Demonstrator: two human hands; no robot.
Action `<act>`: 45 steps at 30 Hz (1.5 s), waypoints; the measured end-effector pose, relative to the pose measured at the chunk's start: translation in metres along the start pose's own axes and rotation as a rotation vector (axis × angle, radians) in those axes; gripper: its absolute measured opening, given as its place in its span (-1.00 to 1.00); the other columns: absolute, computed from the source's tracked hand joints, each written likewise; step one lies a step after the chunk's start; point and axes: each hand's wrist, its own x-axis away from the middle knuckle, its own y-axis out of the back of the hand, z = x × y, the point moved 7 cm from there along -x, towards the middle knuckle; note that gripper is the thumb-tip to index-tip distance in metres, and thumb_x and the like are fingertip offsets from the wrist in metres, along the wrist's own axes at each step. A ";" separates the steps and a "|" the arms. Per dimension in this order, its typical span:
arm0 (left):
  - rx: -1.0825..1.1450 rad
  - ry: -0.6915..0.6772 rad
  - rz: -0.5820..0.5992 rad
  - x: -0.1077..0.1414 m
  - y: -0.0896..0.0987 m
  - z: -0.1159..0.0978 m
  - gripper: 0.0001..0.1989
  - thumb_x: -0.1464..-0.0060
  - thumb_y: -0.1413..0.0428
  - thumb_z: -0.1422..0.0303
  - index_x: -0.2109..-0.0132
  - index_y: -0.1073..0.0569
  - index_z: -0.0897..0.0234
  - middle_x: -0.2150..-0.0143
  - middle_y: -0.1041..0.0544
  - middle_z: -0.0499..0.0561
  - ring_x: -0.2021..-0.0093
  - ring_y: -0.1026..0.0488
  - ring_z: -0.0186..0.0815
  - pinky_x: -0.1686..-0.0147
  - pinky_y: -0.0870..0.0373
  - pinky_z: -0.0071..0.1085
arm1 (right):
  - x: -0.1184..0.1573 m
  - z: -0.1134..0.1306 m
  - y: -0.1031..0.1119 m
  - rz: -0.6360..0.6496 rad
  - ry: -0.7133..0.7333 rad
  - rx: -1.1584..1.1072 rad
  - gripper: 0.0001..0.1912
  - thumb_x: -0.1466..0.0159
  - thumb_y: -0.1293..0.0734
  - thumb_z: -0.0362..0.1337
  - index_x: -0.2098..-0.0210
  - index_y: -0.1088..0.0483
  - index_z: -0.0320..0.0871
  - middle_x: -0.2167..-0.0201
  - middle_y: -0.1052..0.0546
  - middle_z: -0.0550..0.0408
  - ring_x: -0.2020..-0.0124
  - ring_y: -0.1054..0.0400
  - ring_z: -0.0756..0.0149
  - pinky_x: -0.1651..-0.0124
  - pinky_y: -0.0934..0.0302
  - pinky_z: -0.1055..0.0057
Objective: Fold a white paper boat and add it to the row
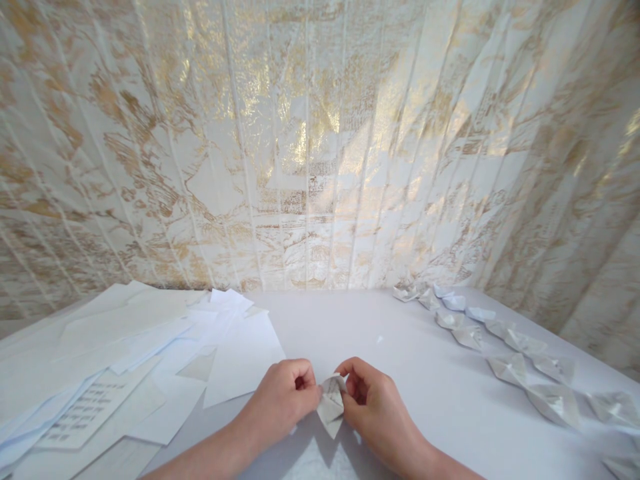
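A small folded piece of printed paper [331, 408], pointed at its lower end, is held up between my two hands over the white table. My left hand [286, 399] pinches its left edge between thumb and curled fingers. On the other side my right hand [373, 407] grips the right edge, with the index finger bent over the top corner. Both hands are closed on the same paper, and its shadow falls on the tabletop below.
Loose sheets of paper [135, 327] lie spread in a pile on the left. Several folded paper boats [555, 403] stand in rows along the right side of the white table [345, 320]. A tiny paper scrap [380, 339] lies beyond my hands. A gold-patterned curtain [310, 147] hangs behind.
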 end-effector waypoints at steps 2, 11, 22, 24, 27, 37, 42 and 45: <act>-0.035 0.004 -0.011 0.000 0.000 -0.001 -0.85 0.20 0.03 0.40 0.63 -0.16 0.24 0.69 -0.14 -0.19 0.61 -0.10 -0.43 0.61 0.01 -0.51 | 0.002 0.002 -0.002 0.019 0.001 0.005 -0.80 0.01 -0.18 -0.47 0.38 -0.32 -0.20 0.68 -0.20 0.31 0.64 -0.09 0.48 0.59 0.06 0.56; -0.187 0.025 -0.028 0.003 -0.003 -0.001 -0.86 0.22 0.02 0.46 0.63 -0.17 0.25 0.67 -0.20 -0.19 0.59 -0.14 -0.43 0.61 0.01 -0.52 | 0.007 0.008 -0.006 0.023 0.003 0.014 -0.66 0.06 -0.16 -0.50 0.27 -0.29 -0.16 0.61 -0.26 0.28 0.64 -0.15 0.49 0.60 0.01 0.58; -0.051 0.007 0.082 0.008 -0.007 -0.009 -0.76 0.30 -0.16 0.40 0.48 -0.20 0.23 0.63 -0.24 -0.23 0.57 -0.16 -0.43 0.61 -0.02 -0.54 | 0.005 0.006 0.001 -0.016 -0.034 0.064 -0.67 0.09 -0.15 -0.54 0.34 -0.29 -0.14 0.65 -0.29 0.28 0.63 -0.16 0.46 0.58 0.00 0.57; -0.070 0.003 0.059 0.007 -0.006 -0.007 -0.80 0.29 -0.12 0.44 0.48 -0.20 0.23 0.63 -0.24 -0.23 0.58 -0.16 -0.43 0.62 -0.01 -0.54 | 0.006 0.006 -0.002 0.011 -0.034 0.033 -0.72 0.06 -0.15 -0.52 0.35 -0.27 -0.14 0.65 -0.30 0.27 0.62 -0.20 0.45 0.57 -0.02 0.57; -0.064 -0.016 0.038 0.005 -0.005 -0.007 -0.89 0.24 -0.05 0.45 0.48 -0.24 0.24 0.61 -0.28 -0.19 0.57 -0.20 -0.43 0.60 -0.04 -0.53 | 0.008 0.008 -0.007 0.066 -0.017 -0.015 -0.81 -0.02 -0.16 -0.47 0.38 -0.26 -0.15 0.61 -0.33 0.24 0.60 -0.24 0.44 0.55 -0.04 0.56; -0.246 -0.059 0.089 0.003 -0.003 -0.002 -0.89 0.27 0.02 0.52 0.49 -0.34 0.27 0.62 -0.30 -0.18 0.58 -0.21 -0.43 0.60 -0.04 -0.54 | 0.006 0.015 0.000 0.044 0.109 0.135 -0.87 -0.02 -0.19 -0.47 0.45 -0.30 -0.17 0.52 -0.37 0.17 0.53 -0.23 0.43 0.50 -0.08 0.55; -0.198 -0.138 0.051 0.005 -0.003 -0.009 -0.73 0.22 0.02 0.52 0.29 -0.40 0.25 0.51 -0.39 -0.14 0.49 -0.28 -0.39 0.50 -0.13 -0.53 | 0.005 0.008 -0.001 0.065 0.113 0.186 -0.87 -0.05 -0.16 -0.48 0.53 -0.23 -0.14 0.65 -0.29 0.25 0.60 -0.16 0.45 0.55 0.01 0.54; -0.134 -0.140 0.026 0.005 -0.003 -0.011 -0.79 0.22 0.05 0.55 0.36 -0.35 0.25 0.49 -0.38 -0.13 0.47 -0.30 -0.39 0.47 -0.15 -0.54 | 0.005 0.011 0.001 0.042 0.167 0.206 -0.85 -0.05 -0.14 -0.51 0.48 -0.21 -0.14 0.59 -0.31 0.23 0.57 -0.18 0.45 0.52 -0.01 0.55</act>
